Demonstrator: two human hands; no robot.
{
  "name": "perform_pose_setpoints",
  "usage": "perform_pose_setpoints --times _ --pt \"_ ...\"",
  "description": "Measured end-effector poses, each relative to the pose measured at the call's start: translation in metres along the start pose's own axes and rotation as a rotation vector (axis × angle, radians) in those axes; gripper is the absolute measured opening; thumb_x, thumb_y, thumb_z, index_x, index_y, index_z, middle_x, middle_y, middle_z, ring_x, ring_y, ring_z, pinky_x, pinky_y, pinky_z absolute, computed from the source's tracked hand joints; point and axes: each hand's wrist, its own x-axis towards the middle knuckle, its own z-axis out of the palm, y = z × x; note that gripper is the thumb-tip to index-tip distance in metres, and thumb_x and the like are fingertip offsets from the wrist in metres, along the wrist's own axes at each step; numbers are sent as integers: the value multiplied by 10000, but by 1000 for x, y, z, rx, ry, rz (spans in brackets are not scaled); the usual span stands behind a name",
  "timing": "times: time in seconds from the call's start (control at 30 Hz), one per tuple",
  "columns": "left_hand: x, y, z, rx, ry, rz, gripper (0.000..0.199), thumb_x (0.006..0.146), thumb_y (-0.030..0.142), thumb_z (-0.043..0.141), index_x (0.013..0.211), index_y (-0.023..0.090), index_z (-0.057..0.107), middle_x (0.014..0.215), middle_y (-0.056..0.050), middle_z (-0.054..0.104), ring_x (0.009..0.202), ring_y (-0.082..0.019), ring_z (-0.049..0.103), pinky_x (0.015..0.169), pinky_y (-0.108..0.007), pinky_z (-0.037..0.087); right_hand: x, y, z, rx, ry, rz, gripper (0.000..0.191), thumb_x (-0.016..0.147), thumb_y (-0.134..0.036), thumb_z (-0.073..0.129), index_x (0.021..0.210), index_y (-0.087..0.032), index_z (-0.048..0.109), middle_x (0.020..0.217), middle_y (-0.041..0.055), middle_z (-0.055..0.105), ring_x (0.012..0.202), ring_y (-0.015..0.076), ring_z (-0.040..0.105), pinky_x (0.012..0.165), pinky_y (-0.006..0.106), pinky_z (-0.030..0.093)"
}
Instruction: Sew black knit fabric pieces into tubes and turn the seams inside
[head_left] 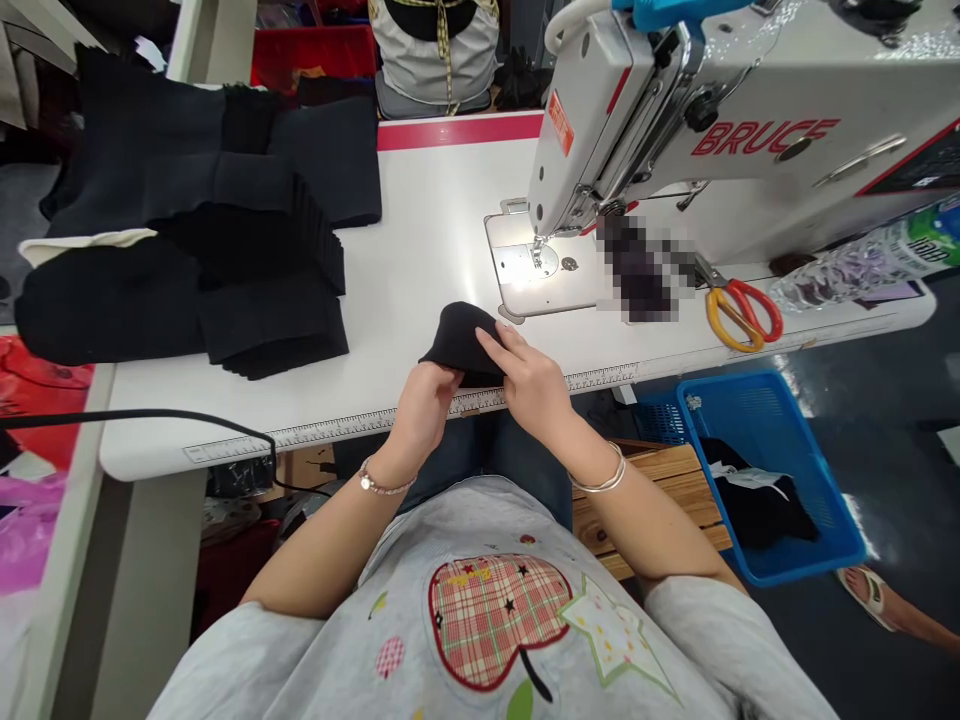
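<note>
Between my two hands is a small black fabric piece (459, 335), held just above the front edge of the white sewing table (435, 240). My left hand (427, 400) is closed on its lower left side, with the thumb partly hidden by the cloth. My right hand (529, 380) grips the right side, its fingers lying over the top of the fabric. Ahead and to the right stands the sewing machine (589, 130), its needle and presser foot above a metal plate (517, 285). The fabric is apart from the needle.
Stacks of folded black fabric (255, 250) cover the table's left side. Scissors (742, 312) with orange and red handles and a plastic bottle (847, 265) lie at the right. A blue basket (840, 540) holds cloth below. Another person's foot (874, 595) shows nearby.
</note>
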Motion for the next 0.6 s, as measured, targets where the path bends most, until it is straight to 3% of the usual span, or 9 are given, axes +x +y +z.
perform_pose_setpoints --times 0.1,0.17,0.23,0.37,0.43,0.53,0.6 --pt "-1 8 -5 139 -88 -61 238 584 104 586 792 162 686 866 -39 730 875 -186 670 858 -314 532 -1 3 -1 -9 15 18 667 824 64 355 1393 -242 520 1461 84 500 1361 273 463 1057 446 492" --pt "-1 12 -8 344 -97 -104 161 672 176 586 799 155 683 770 -63 728 716 -195 680 732 -342 556 -3 6 -1 -21 29 24 658 823 67 359 1374 -242 542 1455 88 506 1360 282 462 1049 450 496" --pt "1 13 -11 623 -45 -49 163 765 253 544 666 165 639 619 -59 684 550 -181 631 590 -320 523 -4 7 0 -41 34 26 655 821 70 360 1366 -239 551 1450 98 510 1356 291 466 1036 453 505" --pt "8 9 -17 974 118 213 299 806 261 523 521 191 581 495 -19 595 507 -154 562 548 -278 432 -7 5 1 -105 24 9 652 826 70 368 1371 -238 547 1445 108 515 1349 297 475 1006 442 527" --pt "12 4 -20 1023 164 320 283 768 198 549 485 191 559 560 -17 619 566 -149 562 593 -279 418 -8 4 0 -149 17 -5 640 837 63 375 1372 -243 547 1438 104 524 1344 292 484 993 427 537" --pt "19 -2 -24 1125 217 609 226 707 112 579 492 179 580 770 -20 697 679 -143 599 650 -274 424 -8 3 0 -218 8 -25 612 860 49 383 1370 -245 550 1422 98 542 1334 291 496 968 405 552" --pt "24 -6 -28 1173 246 772 189 702 99 597 532 177 622 809 -15 705 699 -139 615 654 -269 434 -8 3 1 -256 6 -36 601 866 43 390 1369 -243 553 1410 89 556 1328 298 502 944 393 564"
